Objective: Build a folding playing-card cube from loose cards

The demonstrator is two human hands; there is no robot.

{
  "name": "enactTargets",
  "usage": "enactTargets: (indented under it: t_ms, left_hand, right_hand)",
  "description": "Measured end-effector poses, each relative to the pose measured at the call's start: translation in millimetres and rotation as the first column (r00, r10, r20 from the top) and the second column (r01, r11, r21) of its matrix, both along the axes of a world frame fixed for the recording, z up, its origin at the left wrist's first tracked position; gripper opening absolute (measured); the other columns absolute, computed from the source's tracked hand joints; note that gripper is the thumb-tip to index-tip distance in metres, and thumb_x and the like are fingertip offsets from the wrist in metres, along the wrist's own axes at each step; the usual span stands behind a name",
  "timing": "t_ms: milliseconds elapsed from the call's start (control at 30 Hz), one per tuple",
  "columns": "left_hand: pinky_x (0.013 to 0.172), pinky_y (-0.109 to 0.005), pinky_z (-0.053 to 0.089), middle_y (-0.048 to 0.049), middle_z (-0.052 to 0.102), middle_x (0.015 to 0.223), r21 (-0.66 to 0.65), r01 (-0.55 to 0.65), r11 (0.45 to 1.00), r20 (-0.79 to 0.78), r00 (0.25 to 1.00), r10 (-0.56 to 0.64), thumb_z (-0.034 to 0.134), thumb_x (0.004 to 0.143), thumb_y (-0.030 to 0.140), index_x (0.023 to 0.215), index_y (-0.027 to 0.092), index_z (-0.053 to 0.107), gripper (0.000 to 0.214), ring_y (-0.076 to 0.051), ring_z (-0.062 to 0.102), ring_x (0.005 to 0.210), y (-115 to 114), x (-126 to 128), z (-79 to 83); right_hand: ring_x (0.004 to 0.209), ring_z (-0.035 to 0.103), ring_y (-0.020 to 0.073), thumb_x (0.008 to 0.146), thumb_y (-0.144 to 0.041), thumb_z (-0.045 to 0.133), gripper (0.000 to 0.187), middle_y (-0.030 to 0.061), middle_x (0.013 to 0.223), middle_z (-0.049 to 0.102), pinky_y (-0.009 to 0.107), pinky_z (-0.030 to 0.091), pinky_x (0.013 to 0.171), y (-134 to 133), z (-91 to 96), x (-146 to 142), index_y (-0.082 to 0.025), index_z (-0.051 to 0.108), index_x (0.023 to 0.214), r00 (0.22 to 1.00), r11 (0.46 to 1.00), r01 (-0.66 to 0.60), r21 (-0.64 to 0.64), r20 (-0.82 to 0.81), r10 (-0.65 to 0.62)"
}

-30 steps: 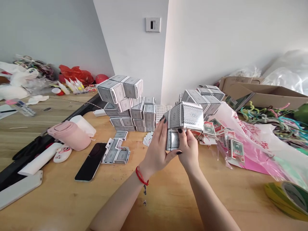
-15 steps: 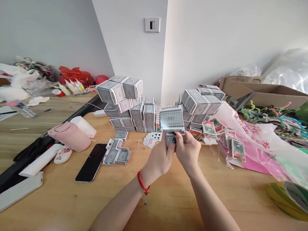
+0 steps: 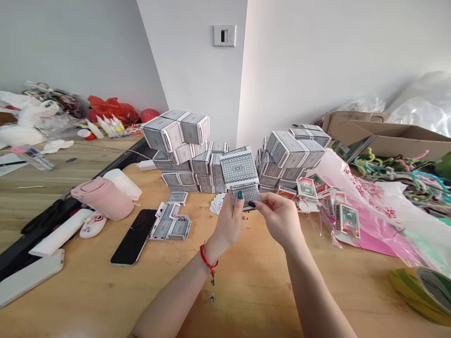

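Between my hands is a piece made of folded playing cards (image 3: 239, 168), grey patterned backs facing up, held above the table. My left hand (image 3: 230, 216) grips its lower left part, thumb on top. My right hand (image 3: 280, 216) pinches the lower right edge between thumb and fingers. Behind it to the left rises a stack of card blocks (image 3: 176, 152), and another card stack (image 3: 292, 152) stands to the right. A few fanned loose cards (image 3: 216, 203) lie just left of my left hand. Several folded cards (image 3: 171, 220) rest farther left.
A black phone (image 3: 134, 237), a pink pouch-like item (image 3: 102, 197) and a white tube (image 3: 60, 234) lie on the left. Card boxes (image 3: 347, 220) sit on plastic at the right, near a tape roll (image 3: 423, 293). An open cardboard box (image 3: 401, 138) stands behind.
The folded card piece has shifted slightly left and tilted. My right hand has moved out to its right edge, while my left thumb has moved left with the piece.
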State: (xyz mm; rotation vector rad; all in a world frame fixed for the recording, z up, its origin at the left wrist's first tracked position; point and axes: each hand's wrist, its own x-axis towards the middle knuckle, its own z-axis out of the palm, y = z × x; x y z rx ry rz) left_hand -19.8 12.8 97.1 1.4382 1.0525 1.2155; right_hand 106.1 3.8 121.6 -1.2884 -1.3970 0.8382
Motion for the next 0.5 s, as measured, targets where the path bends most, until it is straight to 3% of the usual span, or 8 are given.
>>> enactTargets:
  t_ms: [267, 500]
  left_hand:
    - [0.093, -0.038, 0.044, -0.0106, 0.056, 0.115, 0.115, 0.023, 0.993, -0.01, 1.0, -0.022, 0.033, 0.09, 0.042, 0.118, 0.019, 0.044, 0.038, -0.021, 0.049, 0.114, 0.5, 2.1, -2.5]
    - [0.105, -0.04, 0.031, -0.0122, 0.045, 0.131, 0.244, 0.016, 0.97, -0.042, 0.999, -0.005, 0.033, 0.091, 0.038, 0.134, 0.021, 0.024, 0.047, -0.021, 0.034, 0.128, -5.6, 0.4, 6.4]
  right_hand:
    - [0.085, 0.062, 0.0214, 0.076, -0.024, 0.054, 0.025, 0.0066, 0.09, 0.069, 0.036, 0.047, 0.078, 1.3, -0.7, -4.6, -0.019, 0.062, 0.099, 0.98, 0.987, -0.159, 0.004, -0.125, 0.158]
    - [0.092, 0.062, 0.0231, 0.072, -0.035, 0.064, 0.027, 0.0068, 0.093, 0.069, 0.037, 0.049, 0.081, 1.5, 1.2, -7.9, -0.019, 0.063, 0.093, 0.895, 0.959, -0.283, 0.026, -0.353, 0.274]
